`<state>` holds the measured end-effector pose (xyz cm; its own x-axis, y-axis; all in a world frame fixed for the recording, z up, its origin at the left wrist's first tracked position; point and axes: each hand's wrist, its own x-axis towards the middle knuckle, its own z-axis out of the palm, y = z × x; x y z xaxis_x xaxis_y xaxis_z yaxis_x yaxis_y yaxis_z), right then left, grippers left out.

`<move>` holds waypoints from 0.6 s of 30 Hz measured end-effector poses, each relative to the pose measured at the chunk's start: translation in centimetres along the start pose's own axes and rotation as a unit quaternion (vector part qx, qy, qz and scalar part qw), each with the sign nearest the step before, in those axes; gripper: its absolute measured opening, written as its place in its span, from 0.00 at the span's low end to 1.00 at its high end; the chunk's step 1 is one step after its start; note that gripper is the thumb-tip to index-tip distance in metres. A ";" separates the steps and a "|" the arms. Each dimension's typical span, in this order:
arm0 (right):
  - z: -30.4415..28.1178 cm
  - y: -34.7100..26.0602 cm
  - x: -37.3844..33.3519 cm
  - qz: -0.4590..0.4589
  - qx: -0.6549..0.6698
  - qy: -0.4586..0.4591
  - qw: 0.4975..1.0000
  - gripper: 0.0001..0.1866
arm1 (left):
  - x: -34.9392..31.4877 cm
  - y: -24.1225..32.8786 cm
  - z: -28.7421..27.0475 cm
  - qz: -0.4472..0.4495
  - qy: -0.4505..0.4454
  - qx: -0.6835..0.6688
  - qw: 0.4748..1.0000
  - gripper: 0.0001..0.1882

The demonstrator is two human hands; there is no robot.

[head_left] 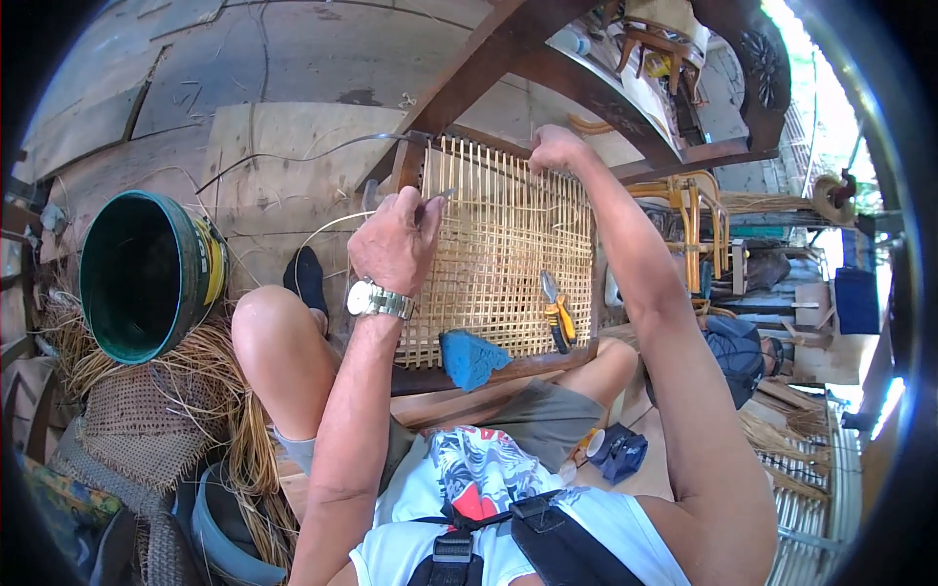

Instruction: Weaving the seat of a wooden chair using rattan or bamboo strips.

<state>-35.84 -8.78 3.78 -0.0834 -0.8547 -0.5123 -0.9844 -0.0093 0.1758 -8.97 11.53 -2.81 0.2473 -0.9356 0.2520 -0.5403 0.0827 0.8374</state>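
A woven cane seat panel [489, 283] in a dark wooden chair frame [576, 366] lies across my lap. My left hand [394, 234], with a wristwatch above it, is closed over the panel's far left part. A small grey blade-like tool [447, 194] sticks out of its fingers to the right, lying over the strands. At the panel's far right corner, my right hand [557, 150] has its fingers curled down to the cane; what they hold, if anything, is hidden. Yellow-handled pliers [559, 313] rest on the near right of the weave. A blue block-like piece [471, 359] sits at the near edge.
A dark green bucket [98, 278] stands at left, with loose cane strands [249, 391] beneath and beside it. A light blue tub [220, 537] is at lower left. The chair's carved back [606, 107] rises beyond the panel. Bent cane furniture [699, 220] stands to the right.
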 end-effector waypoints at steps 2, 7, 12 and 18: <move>0.1 -0.4 0.0 0.017 -0.015 -0.002 1.000 0.22 | 0.0 0.0 -0.2 0.000 -0.015 0.010 1.000 0.15; 0.1 0.2 -0.4 0.009 0.005 0.008 1.000 0.25 | 0.1 0.1 -0.3 -0.016 -0.027 0.006 0.999 0.15; 0.4 0.3 -0.9 -0.014 0.004 0.027 1.000 0.25 | 0.1 -0.2 -0.1 -0.026 -0.002 -0.004 1.000 0.18; 1.9 0.6 -0.6 -0.013 -0.008 0.104 0.994 0.23 | 0.3 0.0 -0.4 -0.044 -0.018 -0.013 0.999 0.19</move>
<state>-36.64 -7.26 2.58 -0.0223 -0.9430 -0.3320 -0.9830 -0.0400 0.1794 -8.64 11.41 -2.53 0.2638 -0.9511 0.1605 -0.4973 0.0085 0.8676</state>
